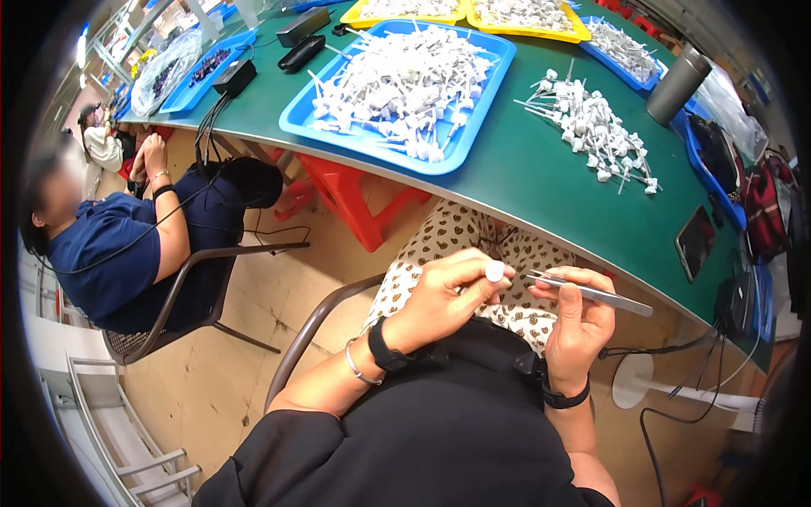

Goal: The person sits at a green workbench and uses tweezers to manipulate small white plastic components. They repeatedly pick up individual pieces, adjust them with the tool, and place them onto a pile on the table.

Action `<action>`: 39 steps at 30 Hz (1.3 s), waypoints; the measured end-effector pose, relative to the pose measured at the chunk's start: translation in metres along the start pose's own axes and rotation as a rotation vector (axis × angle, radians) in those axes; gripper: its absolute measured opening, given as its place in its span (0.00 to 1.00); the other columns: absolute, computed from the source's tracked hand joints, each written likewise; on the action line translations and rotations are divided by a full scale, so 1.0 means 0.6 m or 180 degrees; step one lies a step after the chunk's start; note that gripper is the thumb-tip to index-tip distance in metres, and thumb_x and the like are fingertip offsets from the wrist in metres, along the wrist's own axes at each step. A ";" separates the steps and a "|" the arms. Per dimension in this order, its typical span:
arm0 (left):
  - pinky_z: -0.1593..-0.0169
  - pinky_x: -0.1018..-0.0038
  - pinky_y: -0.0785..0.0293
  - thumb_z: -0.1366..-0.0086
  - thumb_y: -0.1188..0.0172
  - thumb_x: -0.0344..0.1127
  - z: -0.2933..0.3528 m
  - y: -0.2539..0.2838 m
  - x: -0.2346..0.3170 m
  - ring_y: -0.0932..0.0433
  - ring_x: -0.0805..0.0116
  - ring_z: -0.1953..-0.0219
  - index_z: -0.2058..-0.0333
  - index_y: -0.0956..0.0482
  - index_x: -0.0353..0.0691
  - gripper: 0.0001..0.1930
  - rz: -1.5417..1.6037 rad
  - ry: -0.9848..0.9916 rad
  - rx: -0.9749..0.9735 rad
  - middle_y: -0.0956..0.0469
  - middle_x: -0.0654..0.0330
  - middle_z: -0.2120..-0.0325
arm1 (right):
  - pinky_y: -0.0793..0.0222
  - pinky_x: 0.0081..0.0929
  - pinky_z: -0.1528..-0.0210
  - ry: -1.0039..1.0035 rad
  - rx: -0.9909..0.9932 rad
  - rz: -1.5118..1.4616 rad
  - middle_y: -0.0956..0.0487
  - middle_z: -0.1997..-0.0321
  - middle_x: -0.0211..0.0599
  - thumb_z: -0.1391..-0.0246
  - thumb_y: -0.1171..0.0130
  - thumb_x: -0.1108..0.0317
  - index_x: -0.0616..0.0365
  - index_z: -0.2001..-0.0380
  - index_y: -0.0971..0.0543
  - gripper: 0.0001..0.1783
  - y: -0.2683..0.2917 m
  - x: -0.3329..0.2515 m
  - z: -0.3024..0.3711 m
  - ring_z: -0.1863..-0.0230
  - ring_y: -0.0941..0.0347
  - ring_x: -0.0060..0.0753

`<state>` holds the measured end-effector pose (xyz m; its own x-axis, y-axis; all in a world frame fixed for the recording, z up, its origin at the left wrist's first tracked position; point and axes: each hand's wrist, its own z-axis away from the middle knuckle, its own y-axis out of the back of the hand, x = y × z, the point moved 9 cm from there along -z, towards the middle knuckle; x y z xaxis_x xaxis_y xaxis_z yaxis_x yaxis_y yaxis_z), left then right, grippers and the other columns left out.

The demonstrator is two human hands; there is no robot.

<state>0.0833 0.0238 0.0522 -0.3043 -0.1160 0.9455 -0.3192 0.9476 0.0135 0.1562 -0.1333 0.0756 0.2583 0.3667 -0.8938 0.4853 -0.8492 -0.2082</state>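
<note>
left hand [443, 291]: pinching small white piece [495, 271] over the lap [404, 286], round face showing, long axis unclear | right hand [581, 319]: gripping metal tweezers [610, 299], axis slanting, tips leftward, near the piece

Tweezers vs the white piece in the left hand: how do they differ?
Shape: the tweezers are long and slim; the white piece shows a small, roundish face.
Colour: the tweezers are silvery and metallic; the piece is plain white.
Hold: the tweezers lie slantwise in the right hand, tips toward the left; the piece is at the fingertips of the left hand.
Shared: both are held off the green table.
</note>
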 end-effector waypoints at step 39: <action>0.57 0.80 0.25 0.33 0.37 0.32 -0.203 -0.049 0.092 0.21 0.77 0.62 0.51 0.21 0.32 0.14 0.0377 0.0416 -0.0486 0.19 0.63 0.65 | 0.21 0.26 0.60 0.0523 0.0356 -0.0107 0.20 0.60 0.47 0.36 0.42 0.72 0.66 0.55 0.28 0.10 0.049 -0.064 -0.011 0.65 0.21 0.29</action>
<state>0.1853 0.0255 0.1439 -0.2096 0.0286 0.9774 -0.1456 0.9875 -0.0602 0.1659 -0.1697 0.1064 0.3808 0.4449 -0.8105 0.4024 -0.8690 -0.2880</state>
